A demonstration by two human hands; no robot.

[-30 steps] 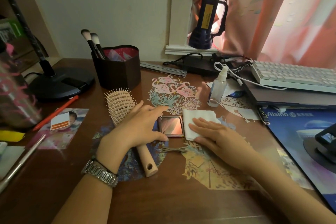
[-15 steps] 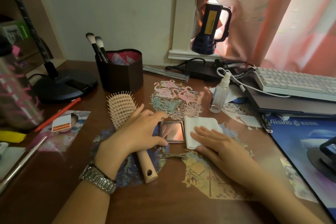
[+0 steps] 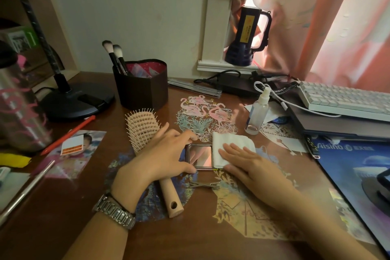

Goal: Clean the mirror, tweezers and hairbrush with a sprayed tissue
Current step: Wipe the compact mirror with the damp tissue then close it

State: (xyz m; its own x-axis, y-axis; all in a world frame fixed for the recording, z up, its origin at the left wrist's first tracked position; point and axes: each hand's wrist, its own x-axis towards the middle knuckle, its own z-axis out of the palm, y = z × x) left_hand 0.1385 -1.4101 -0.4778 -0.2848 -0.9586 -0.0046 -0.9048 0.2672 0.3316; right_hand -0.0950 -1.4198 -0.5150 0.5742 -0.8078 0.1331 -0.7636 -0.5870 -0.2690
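I am watching the left hand [image 3: 166, 154] bracing the small square mirror [image 3: 200, 156] by its left edge, thumb and forefinger spread wide around the frame. The right hand [image 3: 249, 167] is lying flat, fingers loosely splayed, pressing the white tissue [image 3: 230, 143] over the mirror's right edge. The hairbrush [image 3: 145, 131] is lying under the left palm. The tweezers [image 3: 204, 185] are resting just below the mirror.
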